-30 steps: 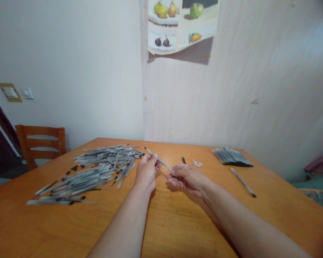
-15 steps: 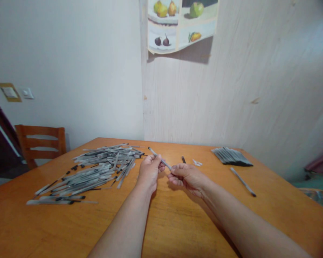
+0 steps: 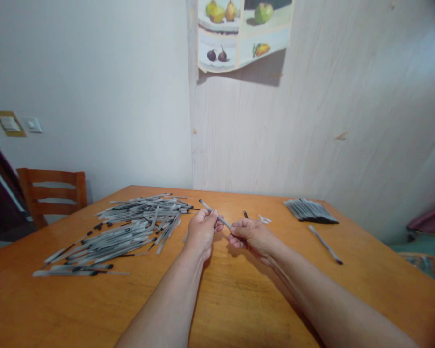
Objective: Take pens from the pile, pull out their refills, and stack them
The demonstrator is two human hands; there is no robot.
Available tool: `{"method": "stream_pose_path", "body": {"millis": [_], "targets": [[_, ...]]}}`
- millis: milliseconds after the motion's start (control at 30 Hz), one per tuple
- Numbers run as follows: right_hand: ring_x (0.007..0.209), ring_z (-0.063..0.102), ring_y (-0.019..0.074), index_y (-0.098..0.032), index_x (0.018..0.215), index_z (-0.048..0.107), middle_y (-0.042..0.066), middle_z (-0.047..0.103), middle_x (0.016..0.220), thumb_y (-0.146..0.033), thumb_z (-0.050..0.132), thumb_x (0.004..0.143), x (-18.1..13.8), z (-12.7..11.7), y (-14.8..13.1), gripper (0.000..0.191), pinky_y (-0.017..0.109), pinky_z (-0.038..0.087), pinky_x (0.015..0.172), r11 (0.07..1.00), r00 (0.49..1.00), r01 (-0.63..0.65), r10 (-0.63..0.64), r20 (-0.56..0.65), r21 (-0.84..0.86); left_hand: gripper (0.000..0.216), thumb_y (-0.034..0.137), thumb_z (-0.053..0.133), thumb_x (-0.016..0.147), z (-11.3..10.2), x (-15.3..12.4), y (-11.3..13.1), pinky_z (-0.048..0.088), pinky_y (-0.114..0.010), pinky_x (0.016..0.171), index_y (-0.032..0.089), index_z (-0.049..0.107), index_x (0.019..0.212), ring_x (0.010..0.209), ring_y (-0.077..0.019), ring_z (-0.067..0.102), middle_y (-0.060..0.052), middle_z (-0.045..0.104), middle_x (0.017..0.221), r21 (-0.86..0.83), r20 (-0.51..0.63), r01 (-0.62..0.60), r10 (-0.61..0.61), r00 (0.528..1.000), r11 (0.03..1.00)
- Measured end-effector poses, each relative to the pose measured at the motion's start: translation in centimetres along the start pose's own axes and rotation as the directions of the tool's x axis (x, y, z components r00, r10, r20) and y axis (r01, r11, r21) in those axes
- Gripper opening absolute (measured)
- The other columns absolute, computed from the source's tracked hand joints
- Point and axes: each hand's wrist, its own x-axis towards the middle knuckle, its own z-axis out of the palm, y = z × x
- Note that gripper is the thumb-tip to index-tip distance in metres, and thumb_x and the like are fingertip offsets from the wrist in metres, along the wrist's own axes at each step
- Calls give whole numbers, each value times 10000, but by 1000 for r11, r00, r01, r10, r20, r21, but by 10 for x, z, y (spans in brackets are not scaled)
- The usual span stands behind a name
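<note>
Over the middle of the table, a slim pen point(image 3: 224, 222) with a translucent grey barrel is held slantwise between both hands. My left hand point(image 3: 203, 231) pinches it around the middle, and its dark upper end sticks out past the thumb. My right hand point(image 3: 252, 237) has its fingertips closed on the lower end, which they hide. Left of my hands lies a loose heap of pen parts point(image 3: 130, 232), with translucent barrels, dark thin refills and small black pieces. On the right, a neat row of similar pens point(image 3: 310, 211) lies side by side, with a single pen point(image 3: 325, 245) in front of it.
Behind my right hand are small white pieces point(image 3: 264, 219) and a short dark piece point(image 3: 245, 213). The wooden table point(image 3: 232, 309) reaches the wall. A wooden chair point(image 3: 54, 193) stands at the left, and a fruit picture point(image 3: 242, 36) hangs above.
Both hands keep their hold on the pen with hardly any movement. The whole view has shifted slightly, so the surroundings sit a little further left.
</note>
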Motion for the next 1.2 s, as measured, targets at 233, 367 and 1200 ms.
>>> {"method": "stream_pose_path", "body": {"millis": [233,367,1200], "targets": [[487,613,84,-135,757,603,50,694,641,-160,677,799,2,-3,1,88,155,504,475,1000,1000,22,-22,19,1,147,266,641,836,1,0,0,502,-167,563,148,553,842,605,-67,576,-24,636,754,-14,0,-7,7,1000,1000],[494,616,83,-133,759,606,46,693,641,-174,693,783,1,-3,1,99,152,502,479,999,999,40,-40,24,8,147,262,642,836,1,-1,0,514,-176,578,149,549,838,623,-72,587,-36,644,779,-37,-4,8,-8,1000,999],[522,627,81,-152,789,563,36,700,680,-137,616,825,0,6,-1,65,166,516,499,993,997,74,-76,-16,-92,198,296,673,801,5,-4,5,490,-181,637,155,598,918,695,-81,606,-44,677,839,-31,-6,-9,9,1000,999]]}}
